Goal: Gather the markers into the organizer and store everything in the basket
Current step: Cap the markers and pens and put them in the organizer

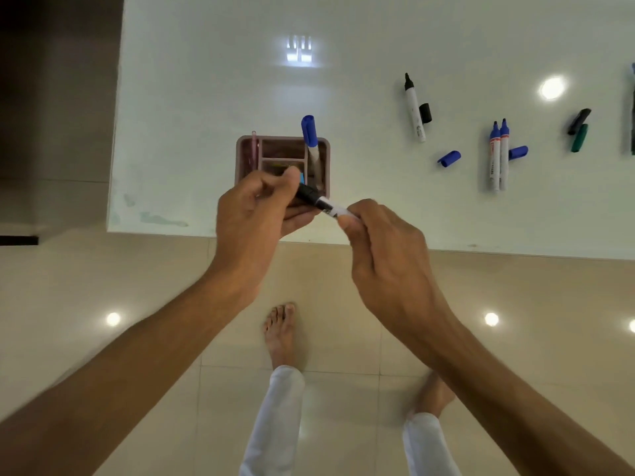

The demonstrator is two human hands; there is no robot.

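Note:
A pink organizer [247, 156] with several compartments stands on the white table near its front edge. A capped blue marker [310, 139] leans in its right compartment. Just in front of it, both hands hold one black marker [324, 203]. My left hand [256, 207] grips its black cap end, and my right hand [381, 245] pinches the white barrel. To the right lie an uncapped black marker [414, 108] with its black cap [425, 113], two uncapped blue markers [499, 156], two blue caps [449, 158] and dark and green caps [580, 130].
The table's front edge [446, 250] runs under my hands, and its left edge [115, 132] is at the left. Another marker [632, 115] shows at the right frame border. Beige floor tiles and my bare feet lie below. No basket is in view.

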